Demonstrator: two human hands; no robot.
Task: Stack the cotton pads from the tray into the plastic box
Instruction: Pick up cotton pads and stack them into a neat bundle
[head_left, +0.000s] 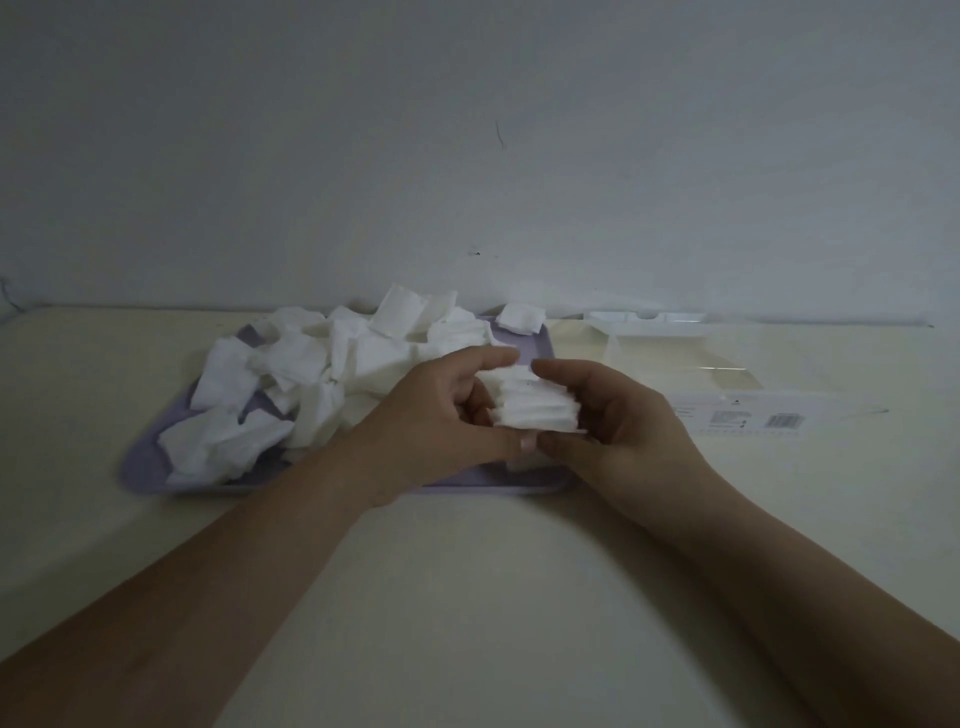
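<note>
I pinch a small stack of cotton pads (537, 408) between my left hand (441, 415) and right hand (618, 415). They look soft, light, easily shifted; I should hold the edges evenly.

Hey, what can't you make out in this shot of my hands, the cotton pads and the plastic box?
1. Head view: how many pads are in the stack; the left hand and right hand cover its ends, and the layers blur.
2. Head view: most of the tray floor, buried under the loose pads.
3. Head view: print on the label of the plastic box, too small and dim.
</note>
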